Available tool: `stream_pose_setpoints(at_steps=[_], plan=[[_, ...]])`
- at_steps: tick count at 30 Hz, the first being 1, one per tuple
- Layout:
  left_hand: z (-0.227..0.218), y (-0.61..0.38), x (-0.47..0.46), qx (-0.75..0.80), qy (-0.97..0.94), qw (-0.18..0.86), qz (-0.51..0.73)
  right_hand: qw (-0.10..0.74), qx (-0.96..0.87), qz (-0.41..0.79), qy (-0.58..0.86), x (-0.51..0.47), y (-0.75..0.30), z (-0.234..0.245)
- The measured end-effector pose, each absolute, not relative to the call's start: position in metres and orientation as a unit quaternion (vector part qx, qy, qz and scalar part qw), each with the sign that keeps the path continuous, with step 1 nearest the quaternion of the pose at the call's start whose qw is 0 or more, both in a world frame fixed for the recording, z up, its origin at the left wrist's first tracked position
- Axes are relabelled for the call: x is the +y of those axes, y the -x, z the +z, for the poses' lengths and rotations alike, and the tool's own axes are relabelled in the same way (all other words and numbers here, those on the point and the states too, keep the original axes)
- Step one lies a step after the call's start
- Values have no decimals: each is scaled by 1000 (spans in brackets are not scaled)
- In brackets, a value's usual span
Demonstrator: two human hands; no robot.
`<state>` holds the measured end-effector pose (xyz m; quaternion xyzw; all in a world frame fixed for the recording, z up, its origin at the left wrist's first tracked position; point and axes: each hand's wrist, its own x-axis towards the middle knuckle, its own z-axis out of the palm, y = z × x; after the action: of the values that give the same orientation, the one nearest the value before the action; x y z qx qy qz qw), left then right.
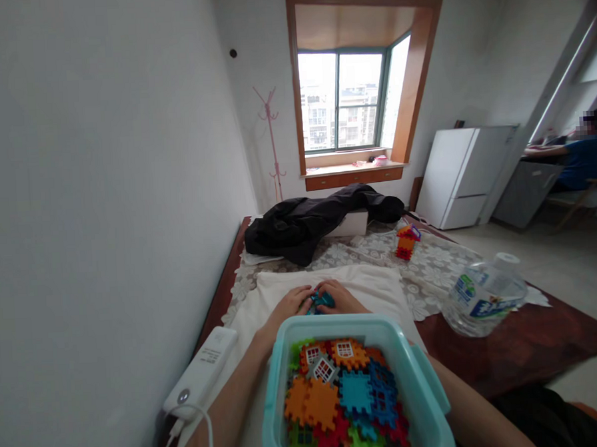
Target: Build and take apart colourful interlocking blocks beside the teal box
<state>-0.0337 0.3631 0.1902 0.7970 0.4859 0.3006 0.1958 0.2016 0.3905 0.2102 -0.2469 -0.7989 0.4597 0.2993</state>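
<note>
Beyond the tub, my left hand (297,299) has its fingertips closed against some teal-blue plastic building pieces (322,301). From the other side my right hand (339,295) curls over the same pieces, so their exact shape is partly covered. They rest low over a white cloth (382,282). Closer to me, between my forearms, stands a light teal plastic tub (275,385). Inside it lie several notched interlocking building tiles: an orange tile (320,402), a light blue tile (356,391), and others in red, green and dark blue, some with window grids.
A large clear water bottle (485,300) stands on the right of the table. Behind it is a small red-orange block structure (406,242). A black garment (299,227) lies at the far end. A white power strip (201,369) sits along the left wall. A person (588,158) sits far right.
</note>
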Motion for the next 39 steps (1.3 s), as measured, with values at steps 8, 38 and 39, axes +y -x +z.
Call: stream_pose_setpoints(at_steps=[8,38,39], plan=[[188,35,357,519,-780,173,304,303,-840,264,364,405,-207,194],[199,34,359,569,-731,162,340,323,-823,276,377,410,-209,192],[198,34,360,568,-732,164,339,331,-822,276,373,411,-208,189]])
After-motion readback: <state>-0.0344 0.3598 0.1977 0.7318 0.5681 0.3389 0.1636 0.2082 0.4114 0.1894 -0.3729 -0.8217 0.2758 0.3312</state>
